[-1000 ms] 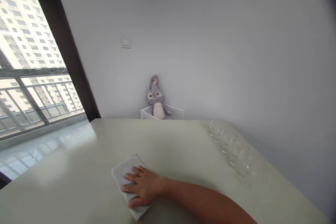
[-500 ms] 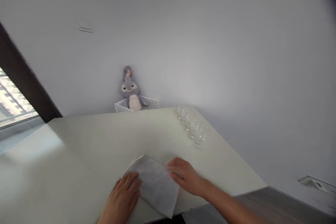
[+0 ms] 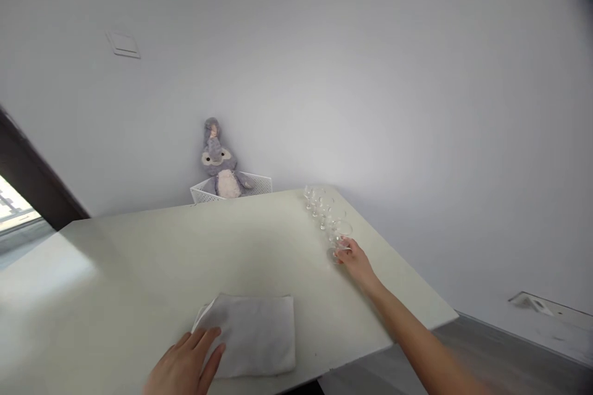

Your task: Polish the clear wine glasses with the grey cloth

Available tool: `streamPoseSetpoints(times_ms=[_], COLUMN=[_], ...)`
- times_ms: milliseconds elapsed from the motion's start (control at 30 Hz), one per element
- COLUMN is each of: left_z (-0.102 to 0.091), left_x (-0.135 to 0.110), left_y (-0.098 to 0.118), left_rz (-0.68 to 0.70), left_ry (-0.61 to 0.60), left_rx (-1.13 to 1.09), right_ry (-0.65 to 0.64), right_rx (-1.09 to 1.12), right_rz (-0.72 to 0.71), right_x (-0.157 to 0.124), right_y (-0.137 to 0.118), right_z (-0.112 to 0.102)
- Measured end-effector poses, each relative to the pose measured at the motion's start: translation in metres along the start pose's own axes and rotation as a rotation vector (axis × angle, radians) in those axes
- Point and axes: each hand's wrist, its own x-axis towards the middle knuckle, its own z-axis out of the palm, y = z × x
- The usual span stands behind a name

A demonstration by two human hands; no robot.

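A folded light-grey cloth [image 3: 257, 336] lies flat near the front edge of the table. Over its left corner rests my left hand [image 3: 185, 361], fingers stretched out and apart. My right hand [image 3: 356, 262] reaches across to a row of small clear stemmed glasses [image 3: 323, 210] and has its fingers around the nearest glass [image 3: 340, 247]. That glass is partly hidden by the fingers, and its foot seems to stand on the table. The other glasses run in a slanted row behind it.
A white table [image 3: 176, 259] stands in the corner against grey walls. At its back edge is a white perforated basket [image 3: 259, 184] with a grey plush rabbit [image 3: 221, 163] in it. The table's right edge drops to a grey floor [image 3: 361, 370].
My right hand has left the cloth and moved forward and right to the nearest glass. The cloth now lies squarer and flatter. My left hand has shifted slightly left and nearer.
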Motion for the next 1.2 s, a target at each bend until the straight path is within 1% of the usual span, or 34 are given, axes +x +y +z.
streamPoseSetpoints(times_ms=[67, 133, 200, 233, 267, 300, 367, 433, 467, 500, 533, 567, 667, 733, 800, 867, 933, 1033, 1200], left_z=[-0.002, -0.002, -0.001, 0.0, 0.002, 0.005, 0.014, 0.026, 0.034, 0.042, 0.049, 0.057, 0.075, 0.081, 0.083, 0.082, 0.079, 0.073, 0.057], left_x=[0.008, 0.02, 0.035, 0.044, 0.053, 0.063, 0.083, 0.105, 0.116, 0.127, 0.138, 0.149, 0.174, 0.185, 0.19, 0.192, 0.193, 0.195, 0.203], left_y=[0.007, 0.017, 0.026, 0.03, 0.033, 0.034, 0.034, 0.034, 0.036, 0.039, 0.044, 0.051, 0.076, 0.087, 0.088, 0.078, 0.056, 0.008, -0.077], left_rz=[0.022, 0.041, 0.013, -0.014, -0.055, -0.103, -0.224, -0.304, -0.333, -0.36, -0.38, -0.38, -0.366, -0.369, -0.386, -0.417, -0.461, -0.549, -0.707], left_ry=[-0.011, -0.025, -0.019, -0.01, -0.011, -0.031, -0.112, -0.173, -0.19, -0.184, -0.182, -0.18, -0.174, -0.186, -0.194, -0.178, -0.127, -0.004, 0.179], left_rx=[-0.047, -0.101, -0.169, -0.214, -0.273, -0.349, -0.554, -0.779, -0.854, -0.895, -0.935, -0.975, -1.113, -1.157, -1.169, -1.166, -1.154, -1.115, -1.045], right_ry=[-0.045, -0.126, -0.194, -0.197, -0.172, -0.117, 0.038, 0.197, 0.253, 0.281, 0.275, 0.242, 0.053, -0.035, -0.066, -0.097, -0.152, -0.27, -0.473], right_rx=[0.012, 0.033, 0.074, 0.103, 0.134, 0.163, 0.21, 0.24, 0.251, 0.262, 0.273, 0.284, 0.332, 0.365, 0.372, 0.341, 0.301, 0.263, 0.253], right_rz=[-0.009, -0.024, -0.039, -0.044, -0.049, -0.053, -0.047, -0.015, 0.008, 0.032, 0.05, 0.064, 0.092, 0.111, 0.127, 0.13, 0.117, 0.089, 0.052], right_x=[-0.003, -0.007, -0.009, -0.01, -0.01, -0.009, -0.003, 0.007, 0.012, 0.018, 0.024, 0.029, 0.039, 0.042, 0.042, 0.04, 0.037, 0.03, 0.013], right_y=[-0.007, -0.013, -0.016, -0.016, -0.015, -0.013, -0.006, 0.001, 0.003, 0.005, 0.005, 0.005, 0.0, -0.002, -0.002, 0.0, 0.0, -0.008, -0.036], right_z=[0.019, 0.036, 0.048, 0.051, 0.051, 0.048, 0.037, 0.023, 0.016, 0.011, 0.007, 0.005, 0.007, 0.014, 0.022, 0.031, 0.044, 0.07, 0.126])
